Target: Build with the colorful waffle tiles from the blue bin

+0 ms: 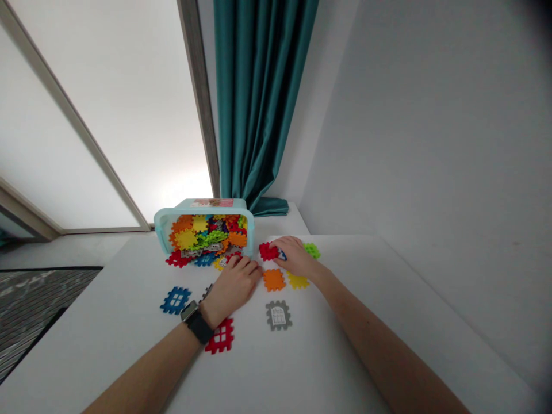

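Observation:
My right hand [295, 256] is closed, thumb and fingers around a mostly covered blue interlocking tile [282, 255]. Beside its fingertips lies a red tile [268, 251], with a lime-green tile [311, 250] behind the hand. An orange tile [275, 280] and a yellow tile [298, 280] lie just in front. My left hand [237, 283], with a black watch on the wrist, has its fingers curled down at a yellow tile [220, 262] and a red tile [233, 256] near the tub's mouth. What its fingertips hold, if anything, is hidden.
A light-blue tub [161, 230] lies on its side, full of colourful interlocking tiles spilling out. Blue [176, 300], red [221, 336] and grey [278, 315] window tiles lie on the white table [302, 368]. A green curtain [259, 103] hangs behind; a wall [431, 144] stands right.

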Demonstrator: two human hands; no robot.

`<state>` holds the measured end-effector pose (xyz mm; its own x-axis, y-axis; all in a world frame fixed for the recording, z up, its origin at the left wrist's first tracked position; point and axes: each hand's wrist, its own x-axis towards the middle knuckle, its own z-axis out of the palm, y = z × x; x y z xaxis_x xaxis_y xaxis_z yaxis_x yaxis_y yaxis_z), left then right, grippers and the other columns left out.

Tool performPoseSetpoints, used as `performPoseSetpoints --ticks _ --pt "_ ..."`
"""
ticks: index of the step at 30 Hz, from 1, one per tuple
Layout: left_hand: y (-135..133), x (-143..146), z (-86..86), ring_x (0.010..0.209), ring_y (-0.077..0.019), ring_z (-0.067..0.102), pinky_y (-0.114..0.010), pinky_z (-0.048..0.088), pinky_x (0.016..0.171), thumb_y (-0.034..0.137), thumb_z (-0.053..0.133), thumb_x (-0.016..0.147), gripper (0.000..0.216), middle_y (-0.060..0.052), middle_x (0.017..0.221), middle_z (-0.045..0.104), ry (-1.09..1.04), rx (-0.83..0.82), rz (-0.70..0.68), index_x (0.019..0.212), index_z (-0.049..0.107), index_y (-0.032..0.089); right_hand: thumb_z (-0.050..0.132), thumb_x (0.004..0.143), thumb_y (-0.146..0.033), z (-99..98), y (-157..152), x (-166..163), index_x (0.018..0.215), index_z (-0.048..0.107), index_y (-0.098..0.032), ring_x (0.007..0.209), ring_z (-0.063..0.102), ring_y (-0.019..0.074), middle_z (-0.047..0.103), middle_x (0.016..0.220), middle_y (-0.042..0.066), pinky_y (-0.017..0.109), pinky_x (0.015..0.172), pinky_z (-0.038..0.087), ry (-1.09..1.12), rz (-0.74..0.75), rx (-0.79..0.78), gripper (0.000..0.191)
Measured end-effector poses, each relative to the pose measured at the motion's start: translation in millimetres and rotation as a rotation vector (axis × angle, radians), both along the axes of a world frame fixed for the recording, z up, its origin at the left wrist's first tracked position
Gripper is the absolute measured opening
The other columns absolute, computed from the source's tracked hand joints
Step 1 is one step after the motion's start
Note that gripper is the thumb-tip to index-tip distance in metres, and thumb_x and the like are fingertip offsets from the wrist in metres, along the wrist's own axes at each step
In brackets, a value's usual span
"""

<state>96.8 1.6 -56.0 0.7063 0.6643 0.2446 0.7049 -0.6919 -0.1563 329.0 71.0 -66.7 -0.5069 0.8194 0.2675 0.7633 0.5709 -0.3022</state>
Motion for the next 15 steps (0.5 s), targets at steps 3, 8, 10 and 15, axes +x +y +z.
performPoseSetpoints --ticks 3,8,10,15 --pt "0.3 -0.1 -0.4 0.105 -0.0246 0.053 -0.042 0.034 0.094 0.018 0.049 0.1 0.025 -0.008 0.113 0.066 -0.012 0.002 -0.004 0.118 0.064 0.021 0.07 0.082 -0.017 -0.7 0.2 -0.1 0.106 0.065 -0.024 0.111 0.058 0.0266 0.068 0.112 0.007 0.042 0.1 0.038 -0.004 0.001 0.003 0.025" --pt "0.6 -0.3 -1.0 0.105 -0.0248 0.053 -0.042 0.034 0.094 0.017 0.049 0.1 0.024 -0.008 0.114 0.066 -0.021 -0.004 -0.009 0.118 0.064 0.021 0.069 0.082 -0.017 -1.0 -0.7 -0.2 0.106 0.064 -0.024 0.11 0.058 0.0266 0.068 0.112 0.007 0.042 0.1 0.038 0.004 0.004 0.009 0.025" --pt "0.9 -0.3 -1.2 0.106 -0.0249 0.053 -0.043 0.034 0.094 0.017 0.05 0.1 0.024 -0.007 0.114 0.066 -0.02 -0.006 -0.008 0.119 0.063 0.021 0.069 0.082 -0.017 -1.6 -1.3 -0.4 0.107 0.064 -0.024 0.11 0.058 0.0268 0.068 0.112 0.007 0.042 0.1 0.038 0.001 -0.001 0.013 0.026" --pt "1.2 -0.6 -0.8 0.105 -0.0248 0.053 -0.042 0.034 0.093 0.017 0.05 0.1 0.023 -0.006 0.113 0.067 -0.03 -0.022 -0.012 0.118 0.063 0.021 0.067 0.083 -0.018 -2.9 -3.3 -1.2 0.109 0.064 -0.023 0.112 0.057 0.0271 0.067 0.112 0.008 0.042 0.101 0.038 -0.01 -0.015 0.02 0.027"
